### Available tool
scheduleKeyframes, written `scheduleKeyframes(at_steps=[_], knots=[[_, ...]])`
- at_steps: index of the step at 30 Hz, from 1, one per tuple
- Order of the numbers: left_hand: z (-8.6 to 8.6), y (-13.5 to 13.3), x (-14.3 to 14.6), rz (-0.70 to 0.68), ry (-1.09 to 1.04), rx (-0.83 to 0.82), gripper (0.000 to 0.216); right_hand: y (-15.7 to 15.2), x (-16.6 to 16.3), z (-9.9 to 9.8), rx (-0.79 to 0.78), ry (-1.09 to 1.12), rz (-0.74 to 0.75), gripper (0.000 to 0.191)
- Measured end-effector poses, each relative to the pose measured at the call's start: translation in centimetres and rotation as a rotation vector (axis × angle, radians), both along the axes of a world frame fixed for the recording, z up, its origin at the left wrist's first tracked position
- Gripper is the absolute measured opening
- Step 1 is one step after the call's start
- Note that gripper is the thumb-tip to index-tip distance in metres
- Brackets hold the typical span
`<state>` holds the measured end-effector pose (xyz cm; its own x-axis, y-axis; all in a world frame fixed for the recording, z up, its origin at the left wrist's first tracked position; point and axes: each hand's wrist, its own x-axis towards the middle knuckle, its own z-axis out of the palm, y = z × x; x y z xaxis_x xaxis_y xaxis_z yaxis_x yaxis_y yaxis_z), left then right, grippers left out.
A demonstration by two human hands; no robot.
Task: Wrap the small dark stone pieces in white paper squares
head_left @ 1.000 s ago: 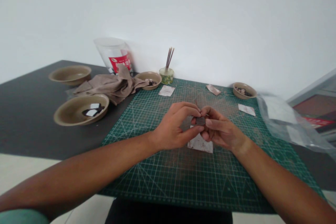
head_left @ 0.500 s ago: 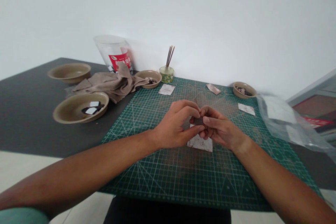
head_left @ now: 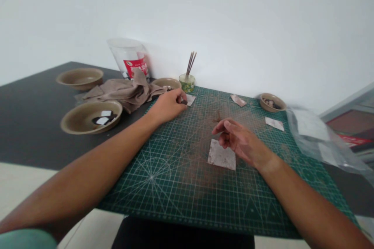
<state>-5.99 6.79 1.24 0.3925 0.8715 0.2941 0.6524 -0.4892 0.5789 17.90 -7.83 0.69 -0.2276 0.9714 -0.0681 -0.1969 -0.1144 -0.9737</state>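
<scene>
My left hand [head_left: 168, 106] reaches to the far left part of the green cutting mat [head_left: 181, 179], fingers pinched on a small dark piece [head_left: 184, 101], right next to a small tan bowl [head_left: 167, 83] and a pale square of paper [head_left: 189, 99]. My right hand [head_left: 238, 140] hovers over the mat's middle with fingers loosely curled and apart, holding nothing. A stained pale square [head_left: 222, 155] lies on the mat just below it.
A tan bowl with dark and white pieces [head_left: 91, 116] and another bowl [head_left: 79, 78] sit on the dark table at left, beside a crumpled brown cloth [head_left: 122, 91] and a clear tub [head_left: 128, 59]. A jar of sticks [head_left: 187, 81], a small bowl [head_left: 270, 102] and a plastic bag [head_left: 318, 132] stand farther right.
The hands, joined over the mat's middle on a small dark piece, have parted. My left hand carried the piece away to the far left; my right hand stayed and let go.
</scene>
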Motion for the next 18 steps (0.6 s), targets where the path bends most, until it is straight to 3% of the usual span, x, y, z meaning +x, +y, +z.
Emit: scheduleKeyframes(at_steps=[5,9,13,18], knots=[[-1.0,0.8,-0.4,-0.036,0.119,-0.059,0.019,0.0,0.0,-0.1,-0.006,-0.005,0.007,0.032],[-1.7,1.2,-0.7,-0.010,0.165,-0.006,0.016,0.1,0.1,-0.2,-0.017,-0.003,-0.004,0.032],[-1.6,1.0,-1.0,-0.018,0.223,0.052,0.015,0.1,0.1,-0.1,-0.031,-0.014,-0.010,0.032],[-1.2,0.7,-1.1,0.014,0.205,-0.015,0.030,0.1,0.1,-0.2,-0.039,-0.016,-0.012,0.032]])
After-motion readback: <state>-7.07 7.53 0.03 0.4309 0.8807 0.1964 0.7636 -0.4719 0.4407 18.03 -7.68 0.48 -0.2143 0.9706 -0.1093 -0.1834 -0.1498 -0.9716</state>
